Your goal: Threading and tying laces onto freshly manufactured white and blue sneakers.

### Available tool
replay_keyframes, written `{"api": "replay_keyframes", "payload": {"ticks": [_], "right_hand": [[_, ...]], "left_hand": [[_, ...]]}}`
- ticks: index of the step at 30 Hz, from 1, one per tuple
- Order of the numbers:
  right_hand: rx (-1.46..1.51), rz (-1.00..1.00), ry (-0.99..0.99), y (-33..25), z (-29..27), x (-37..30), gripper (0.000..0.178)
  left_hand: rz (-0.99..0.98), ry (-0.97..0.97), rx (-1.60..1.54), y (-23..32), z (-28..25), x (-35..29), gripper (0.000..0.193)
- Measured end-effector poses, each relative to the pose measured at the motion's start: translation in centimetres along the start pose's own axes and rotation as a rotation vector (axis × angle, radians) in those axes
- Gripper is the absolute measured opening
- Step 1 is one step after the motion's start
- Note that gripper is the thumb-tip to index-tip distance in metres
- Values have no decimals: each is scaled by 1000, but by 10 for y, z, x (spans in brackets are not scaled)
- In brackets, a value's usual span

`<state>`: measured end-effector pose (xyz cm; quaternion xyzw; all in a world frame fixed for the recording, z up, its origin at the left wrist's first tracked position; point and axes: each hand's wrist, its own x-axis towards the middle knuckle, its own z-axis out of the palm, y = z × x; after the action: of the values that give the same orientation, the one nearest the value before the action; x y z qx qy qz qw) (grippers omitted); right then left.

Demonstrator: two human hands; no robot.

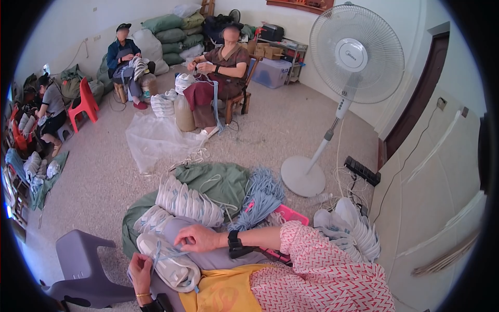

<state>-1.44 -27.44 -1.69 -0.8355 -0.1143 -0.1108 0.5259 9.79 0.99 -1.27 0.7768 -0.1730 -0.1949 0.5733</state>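
Note:
A white sneaker (179, 271) with light blue trim lies across my lap, its toe pointing away from me. A pale blue shoelace (165, 256) runs over its upper between my hands. My left hand (140, 271) is closed in a pinch at the sneaker's left side, with the lace at its fingertips. Above the sneaker's right side, my right hand (200, 239) has its fingers curled toward the thumb, the lace passing beside them. The exact grip of the right fingers is partly hidden. Yellow cloth (226, 288) covers my lap beside the sneaker.
Stacked white shoes (187, 203) lie on a green sack (221, 179) ahead, beside a bundle of blue laces (262, 192). More shoes (353, 229) sit right. A standing fan (304, 177), a grey plastic stool (86, 260) and a power strip (362, 171) surround me. Several people sit farther back.

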Motion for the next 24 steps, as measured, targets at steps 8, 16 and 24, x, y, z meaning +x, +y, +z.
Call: {"api": "replay_keyframes", "payload": {"ticks": [8, 16, 24], "right_hand": [[197, 220, 47, 21, -49, -7, 22], [140, 442, 379, 89, -138, -85, 24], [-64, 769, 836, 153, -260, -218, 21]], "left_hand": [[-14, -10, -67, 3, 2, -1, 11], [-61, -45, -90, 0, -2, 1, 11], [-59, -52, -57, -5, -10, 2, 13]]}}
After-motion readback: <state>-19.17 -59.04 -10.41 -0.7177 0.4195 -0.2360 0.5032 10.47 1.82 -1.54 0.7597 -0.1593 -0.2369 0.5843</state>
